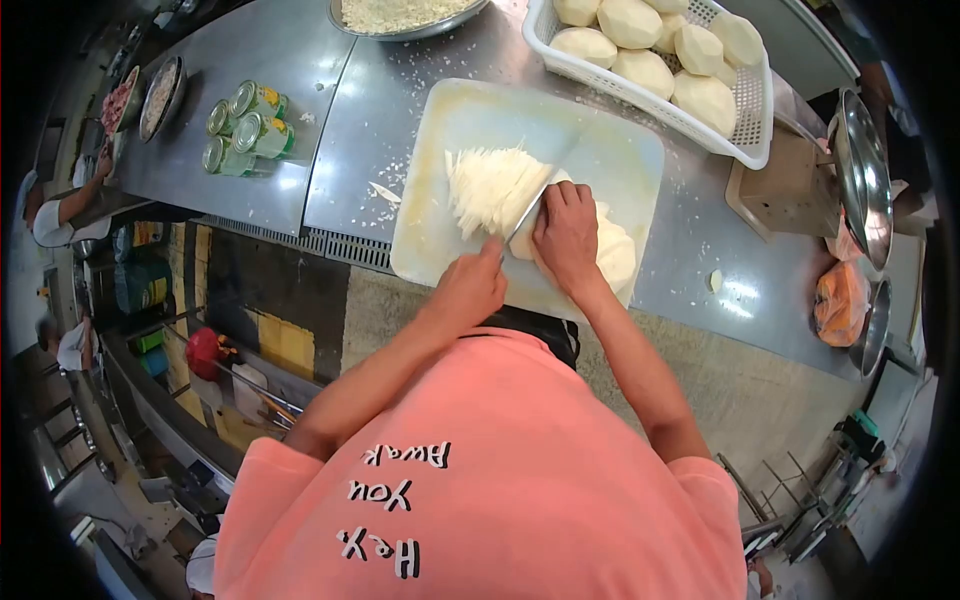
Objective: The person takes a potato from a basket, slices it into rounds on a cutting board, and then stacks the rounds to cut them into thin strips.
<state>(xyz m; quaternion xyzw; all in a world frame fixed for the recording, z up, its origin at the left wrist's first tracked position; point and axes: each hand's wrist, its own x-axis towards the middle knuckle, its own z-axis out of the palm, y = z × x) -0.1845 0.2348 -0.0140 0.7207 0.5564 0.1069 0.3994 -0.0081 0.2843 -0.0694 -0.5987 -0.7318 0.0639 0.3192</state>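
A kitchen knife (529,213) stands with its blade on the cutting board (430,235), and my left hand (468,285) is closed around its handle. My right hand (566,235), fingers curled, presses down on a pale peeled root vegetable (615,250), fingertips right beside the blade. Part of that vegetable is hidden under the hand. Left of the blade lies a pile of thin pale strips (487,185). A few loose shreds (384,192) are on the steel table just off the board.
A white plastic basket (640,105) of peeled root vegetables stands at the back right, near a scale (790,185). Several cans (262,135) are on the left. A bowl of shredded food (405,15) sits at the back. An orange bag (842,305) lies at right. Other people are at far left.
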